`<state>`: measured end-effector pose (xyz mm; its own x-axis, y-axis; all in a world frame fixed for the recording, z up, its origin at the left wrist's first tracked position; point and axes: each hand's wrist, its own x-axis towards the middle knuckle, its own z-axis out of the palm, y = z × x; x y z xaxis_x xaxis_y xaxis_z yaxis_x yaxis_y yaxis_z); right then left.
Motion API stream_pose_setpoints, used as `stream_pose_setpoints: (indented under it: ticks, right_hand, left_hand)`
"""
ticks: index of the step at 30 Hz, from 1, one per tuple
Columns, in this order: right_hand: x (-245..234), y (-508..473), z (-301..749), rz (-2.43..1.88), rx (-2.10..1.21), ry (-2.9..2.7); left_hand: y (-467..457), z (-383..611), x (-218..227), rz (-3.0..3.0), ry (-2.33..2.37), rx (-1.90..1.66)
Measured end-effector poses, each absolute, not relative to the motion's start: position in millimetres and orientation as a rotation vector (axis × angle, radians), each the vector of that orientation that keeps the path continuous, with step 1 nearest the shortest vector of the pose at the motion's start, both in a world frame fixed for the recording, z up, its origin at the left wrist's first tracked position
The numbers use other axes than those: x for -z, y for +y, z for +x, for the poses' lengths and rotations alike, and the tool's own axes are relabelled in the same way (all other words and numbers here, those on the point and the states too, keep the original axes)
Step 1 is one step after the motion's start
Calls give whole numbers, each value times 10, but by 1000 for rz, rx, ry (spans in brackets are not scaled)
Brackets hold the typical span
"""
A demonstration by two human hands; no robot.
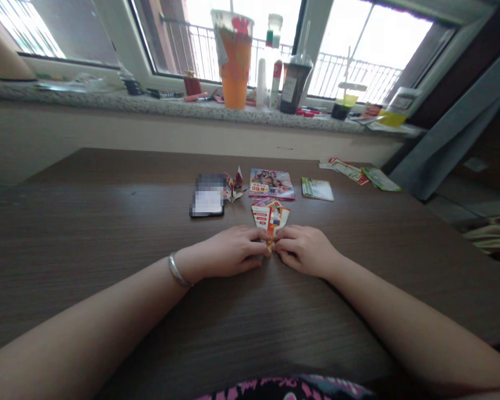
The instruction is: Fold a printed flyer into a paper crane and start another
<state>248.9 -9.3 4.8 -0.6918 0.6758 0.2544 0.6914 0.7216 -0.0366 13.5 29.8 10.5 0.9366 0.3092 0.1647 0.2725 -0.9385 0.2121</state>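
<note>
A printed sheet of paper [271, 218], white, red and orange, lies on the table folded into a kite shape that narrows toward me. My left hand [236, 251], with a silver bangle at the wrist, has its fingertips closed on the paper's left edge near the narrow end. From the other side, my right hand [307, 250] pinches the same end. The fingertips partly hide the lower point. Just beyond the paper is a stack of colourful printed sheets [271, 183]. A folded paper crane [235, 186] stands to the left of that stack.
A phone [208, 195], blurred out, lies beside the crane. Further right are small green-and-white papers [317, 189] and more leaflets [350, 171]. The windowsill [166, 105] behind the brown table [87, 222] holds an orange drink cup [234, 61], a dark drink cup [295, 83] and bottles.
</note>
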Motion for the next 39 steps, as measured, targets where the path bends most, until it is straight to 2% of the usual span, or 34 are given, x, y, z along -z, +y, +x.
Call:
stream_pose_setpoints:
  ticks: [27,39]
  right_hand:
    - [-59,-1,2498,-1631,342,-2468]
    - [-37,20,2539,-1715,344,-2425]
  left_hand:
    - [232,159,-104,2921,429,-384]
    - [223,161,-107,2923,431,-325]
